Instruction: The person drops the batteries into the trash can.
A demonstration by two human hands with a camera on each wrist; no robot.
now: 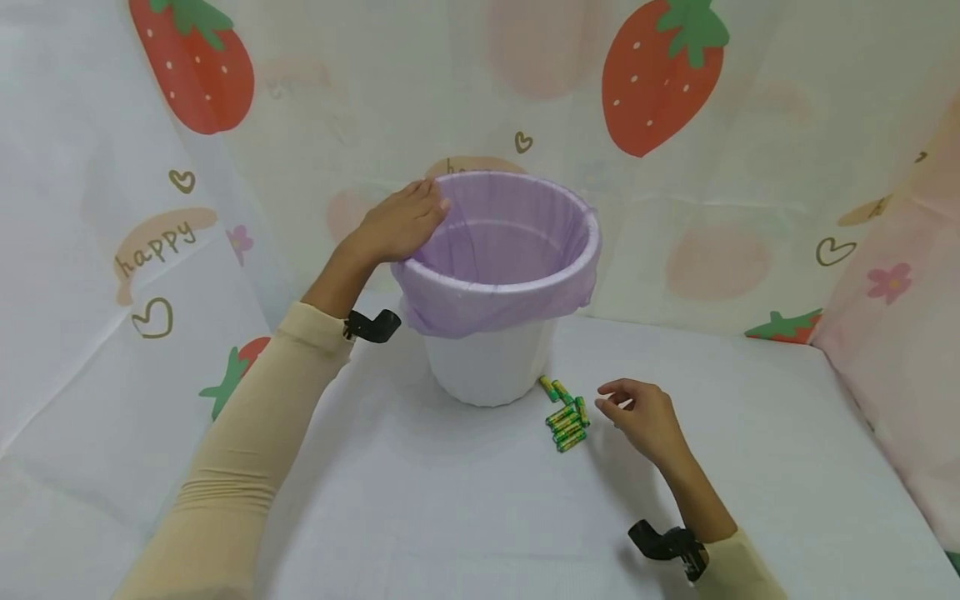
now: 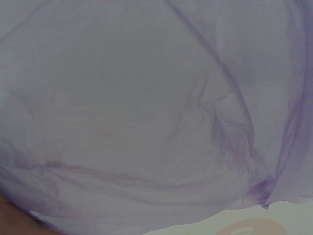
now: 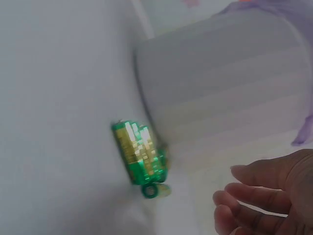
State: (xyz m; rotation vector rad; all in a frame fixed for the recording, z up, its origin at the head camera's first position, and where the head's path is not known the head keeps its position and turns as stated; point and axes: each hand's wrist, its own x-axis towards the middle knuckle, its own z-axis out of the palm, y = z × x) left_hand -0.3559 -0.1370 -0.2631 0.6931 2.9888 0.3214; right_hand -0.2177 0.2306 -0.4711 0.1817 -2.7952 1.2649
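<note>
Batteries [image 1: 568, 428] — green and gold, lilac liner [image 1: 480, 314], white bin [image 1: 487, 367]

The head view looks forward and down from above the surface [image 1: 450, 517], far enough back to frame the whole bin [image 1: 487, 358]. The left wrist view faces the purple liner [image 2: 122, 122] from close up. The right wrist view, tipped sideways, shares the batteries [image 3: 139, 152] and the bin's side with the head view.

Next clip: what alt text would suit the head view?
A person's left hand rests on a purple bag folded over the rim of a white bin. The right hand, holding nothing, hovers beside a cluster of green-and-yellow batteries on the white surface.
</note>
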